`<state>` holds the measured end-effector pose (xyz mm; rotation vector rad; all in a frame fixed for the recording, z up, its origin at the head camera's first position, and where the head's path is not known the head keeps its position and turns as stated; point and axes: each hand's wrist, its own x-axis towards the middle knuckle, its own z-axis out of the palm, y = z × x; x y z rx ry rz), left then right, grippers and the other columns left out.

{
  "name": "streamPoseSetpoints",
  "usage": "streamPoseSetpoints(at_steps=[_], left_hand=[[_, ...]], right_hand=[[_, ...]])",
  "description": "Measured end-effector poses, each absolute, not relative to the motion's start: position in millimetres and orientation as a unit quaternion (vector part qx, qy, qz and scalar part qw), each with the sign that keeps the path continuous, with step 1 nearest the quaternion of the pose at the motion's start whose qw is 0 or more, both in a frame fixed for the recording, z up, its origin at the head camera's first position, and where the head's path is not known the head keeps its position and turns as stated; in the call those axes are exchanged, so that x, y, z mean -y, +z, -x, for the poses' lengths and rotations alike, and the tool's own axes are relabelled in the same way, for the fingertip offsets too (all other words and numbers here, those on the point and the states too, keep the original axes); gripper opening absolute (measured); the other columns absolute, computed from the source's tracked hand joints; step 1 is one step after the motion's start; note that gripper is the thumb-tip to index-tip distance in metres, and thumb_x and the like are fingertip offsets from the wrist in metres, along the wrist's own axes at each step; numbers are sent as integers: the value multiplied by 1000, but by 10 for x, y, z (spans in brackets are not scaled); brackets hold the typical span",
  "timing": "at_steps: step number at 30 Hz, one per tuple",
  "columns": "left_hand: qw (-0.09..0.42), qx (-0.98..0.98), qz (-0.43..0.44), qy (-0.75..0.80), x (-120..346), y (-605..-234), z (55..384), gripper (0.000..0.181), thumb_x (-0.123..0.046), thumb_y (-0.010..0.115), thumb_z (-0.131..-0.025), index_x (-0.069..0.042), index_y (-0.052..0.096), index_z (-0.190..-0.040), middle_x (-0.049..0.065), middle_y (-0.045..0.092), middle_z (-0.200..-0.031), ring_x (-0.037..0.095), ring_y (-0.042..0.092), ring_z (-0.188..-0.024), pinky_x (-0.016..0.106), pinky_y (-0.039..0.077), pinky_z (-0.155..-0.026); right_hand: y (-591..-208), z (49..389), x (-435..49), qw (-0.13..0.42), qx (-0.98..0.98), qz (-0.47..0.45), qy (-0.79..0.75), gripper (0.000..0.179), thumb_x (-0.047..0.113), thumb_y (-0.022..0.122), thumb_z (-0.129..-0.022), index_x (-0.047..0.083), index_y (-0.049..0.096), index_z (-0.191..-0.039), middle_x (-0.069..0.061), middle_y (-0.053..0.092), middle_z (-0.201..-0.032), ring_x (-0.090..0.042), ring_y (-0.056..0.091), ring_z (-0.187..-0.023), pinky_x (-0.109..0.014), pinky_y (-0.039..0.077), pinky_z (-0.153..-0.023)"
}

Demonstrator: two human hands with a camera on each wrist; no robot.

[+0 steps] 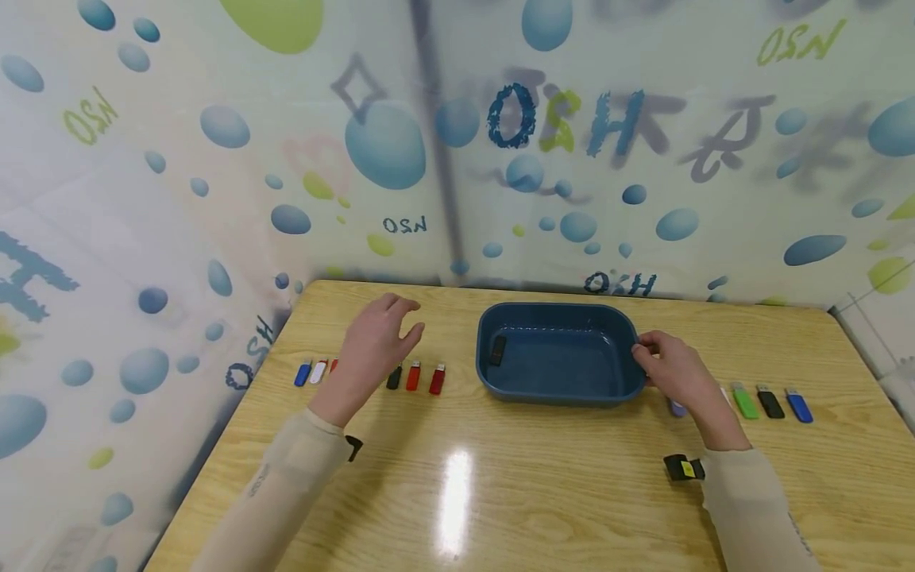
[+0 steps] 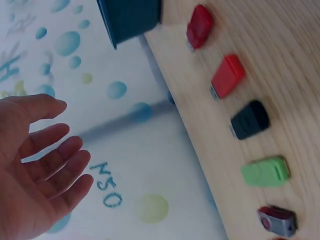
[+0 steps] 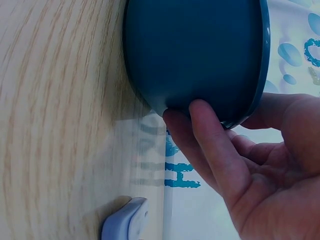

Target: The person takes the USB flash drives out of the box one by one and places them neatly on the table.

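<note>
My right hand [image 1: 672, 369] grips the right end of a dark blue plastic tub [image 1: 565, 369]. In the right wrist view the fingers press the tub's outer wall [image 3: 195, 55], with the thumb at the rim. Inside the tub, near its left end, lies a black USB stick [image 1: 498, 350]. My left hand [image 1: 375, 342] is raised over the left row of sticks, fingers loosely bent and holding nothing. The left wrist view shows a dark red stick [image 2: 200, 26], a red one [image 2: 228, 76], a black one [image 2: 250, 120], a green one [image 2: 266, 171] and a silver-and-red one [image 2: 278, 220].
Left of the tub, the row also has a blue stick [image 1: 303, 373] and a white one [image 1: 318, 371]. To its right lie lavender [image 3: 125, 220], green [image 1: 744, 401], black [image 1: 770, 403] and blue [image 1: 798, 405] sticks. A patterned curtain [image 1: 486, 206] hangs behind the wooden table [image 1: 557, 477].
</note>
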<state>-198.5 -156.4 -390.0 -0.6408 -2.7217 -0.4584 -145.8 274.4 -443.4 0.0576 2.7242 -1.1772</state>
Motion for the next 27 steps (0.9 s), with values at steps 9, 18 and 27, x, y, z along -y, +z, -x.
streamPoseSetpoints(at_steps=[9,18,27], left_hand=[[161,897,380,-156,1188,-3948,2033,27,-16,81,-91,-3,73,-114,11,68,-114,29,66,-105,43,55,-93],[96,847,511,-116,856,-4060,2063,29,-19,78,-95,-5,73,-119,10,64,-124,25,62,-114,38,51,-101],[40,830,556,-17,604,-4091,2181,24,-22,67,-103,-11,72,-123,7,64,-130,21,62,-118,33,50,-103]], right_hand=[[-4429,1458,-2740,85,-916,-17,-391,47,15,44,-110,-22,43,-139,-39,56,-129,-39,72,-96,-43,63,-74],[-4433,1460,-2741,87,-916,-20,-392,48,17,44,-110,-21,43,-140,-39,55,-131,-40,71,-97,-42,63,-75],[-4437,1459,-2751,86,-915,-18,-394,48,17,45,-110,-21,43,-140,-39,55,-130,-39,71,-96,-42,63,-74]])
